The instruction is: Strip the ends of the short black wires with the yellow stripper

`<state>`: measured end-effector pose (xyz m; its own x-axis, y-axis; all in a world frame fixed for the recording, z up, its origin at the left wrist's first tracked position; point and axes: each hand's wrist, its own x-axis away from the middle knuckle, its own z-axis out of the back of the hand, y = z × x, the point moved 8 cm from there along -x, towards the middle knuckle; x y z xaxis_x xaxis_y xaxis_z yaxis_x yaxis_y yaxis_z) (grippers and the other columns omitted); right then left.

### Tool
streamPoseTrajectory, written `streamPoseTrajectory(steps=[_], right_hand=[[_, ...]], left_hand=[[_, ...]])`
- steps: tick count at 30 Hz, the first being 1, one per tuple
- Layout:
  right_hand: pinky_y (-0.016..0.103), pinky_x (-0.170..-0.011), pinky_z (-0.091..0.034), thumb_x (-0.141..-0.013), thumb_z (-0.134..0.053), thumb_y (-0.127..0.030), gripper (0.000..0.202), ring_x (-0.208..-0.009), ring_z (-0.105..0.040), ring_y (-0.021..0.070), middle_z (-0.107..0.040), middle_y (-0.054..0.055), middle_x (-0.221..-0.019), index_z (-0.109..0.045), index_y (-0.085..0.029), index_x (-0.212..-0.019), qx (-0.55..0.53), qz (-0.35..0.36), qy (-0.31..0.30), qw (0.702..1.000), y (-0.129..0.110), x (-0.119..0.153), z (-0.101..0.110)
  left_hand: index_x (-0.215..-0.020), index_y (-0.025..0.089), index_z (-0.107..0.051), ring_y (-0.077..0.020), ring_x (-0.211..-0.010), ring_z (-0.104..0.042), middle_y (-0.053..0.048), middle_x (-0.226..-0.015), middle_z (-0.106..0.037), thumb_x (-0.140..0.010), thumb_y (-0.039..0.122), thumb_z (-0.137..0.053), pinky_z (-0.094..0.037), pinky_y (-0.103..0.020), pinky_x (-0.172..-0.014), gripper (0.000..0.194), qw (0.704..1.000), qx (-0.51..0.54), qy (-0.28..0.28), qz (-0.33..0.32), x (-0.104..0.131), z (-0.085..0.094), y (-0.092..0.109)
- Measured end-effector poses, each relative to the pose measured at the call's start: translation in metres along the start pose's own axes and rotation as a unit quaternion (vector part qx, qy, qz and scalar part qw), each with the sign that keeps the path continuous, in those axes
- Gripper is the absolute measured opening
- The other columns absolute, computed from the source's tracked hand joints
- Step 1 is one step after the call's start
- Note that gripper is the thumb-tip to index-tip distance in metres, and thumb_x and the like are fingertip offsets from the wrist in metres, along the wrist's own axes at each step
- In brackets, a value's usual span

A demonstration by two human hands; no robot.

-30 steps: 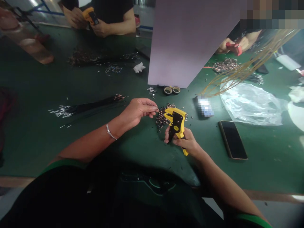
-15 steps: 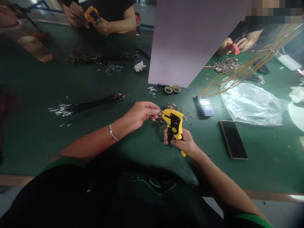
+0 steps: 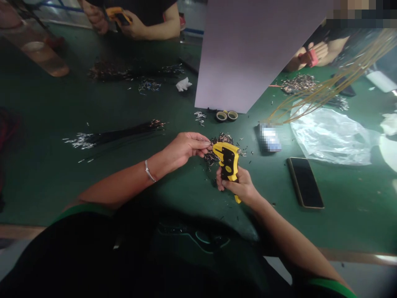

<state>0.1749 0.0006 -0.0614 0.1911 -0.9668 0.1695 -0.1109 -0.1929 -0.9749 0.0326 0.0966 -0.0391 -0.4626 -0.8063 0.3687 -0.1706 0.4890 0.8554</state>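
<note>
At the left fingertips, a thin wire point(image 3: 211, 146) is pinched by the left hand point(image 3: 182, 151), thumb and finger together; barely visible. Just beside them, yellow pliers point(image 3: 228, 156) are gripped by the right hand point(image 3: 243, 185), fingers wrapped round the handle, nose at the wire. Just past the fingertips, small bits point(image 3: 223, 138) are piled, judged offcuts, so many pieces look done. Beyond and left of the left fingers, black wires point(image 3: 124, 133) are bundled, silver one end, copper the other; remaining count can't be told. Current piece judged mid-step; bite not confirmed.
</note>
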Motion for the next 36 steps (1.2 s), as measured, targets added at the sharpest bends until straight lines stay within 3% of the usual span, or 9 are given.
streamPoseTrajectory(steps=[16,29,36], right_hand=[[0.027,-0.045,-0.045,-0.070,-0.069,-0.019,0.020,-0.047,-0.052,0.0099,-0.058,-0.003,-0.067,-0.058,-0.018,-0.086,-0.016,0.013,0.010,1.000,0.008,-0.002,-0.001],[0.024,-0.036,-0.038,-0.066,-0.063,-0.018,0.017,-0.034,-0.045,0.0085,-0.052,-0.009,-0.048,-0.053,-0.020,-0.079,0.016,-0.003,0.041,0.999,0.009,-0.009,-0.001],[0.024,-0.038,-0.038,-0.066,-0.064,-0.019,0.017,-0.035,-0.046,0.0087,-0.053,-0.008,-0.048,-0.054,-0.019,-0.079,-0.009,0.006,0.042,0.999,0.009,-0.007,0.001]], left_hand=[[-0.079,0.009,-0.070,-0.0088,-0.058,-0.061,-0.007,-0.073,-0.071,-0.077,0.013,-0.075,-0.049,-0.022,-0.057,0.007,1.000,0.002,0.003,-0.022,-0.011,0.010,0.002],[-0.076,0.008,-0.068,-0.0090,-0.058,-0.061,-0.007,-0.069,-0.070,-0.077,0.007,-0.071,-0.048,-0.023,-0.059,0.003,0.999,-0.006,0.027,-0.023,-0.015,0.012,0.002],[-0.075,0.008,-0.069,-0.0096,-0.057,-0.061,-0.008,-0.069,-0.070,-0.075,0.007,-0.071,-0.048,-0.023,-0.058,0.003,0.998,-0.006,0.050,-0.032,-0.013,0.015,0.005]])
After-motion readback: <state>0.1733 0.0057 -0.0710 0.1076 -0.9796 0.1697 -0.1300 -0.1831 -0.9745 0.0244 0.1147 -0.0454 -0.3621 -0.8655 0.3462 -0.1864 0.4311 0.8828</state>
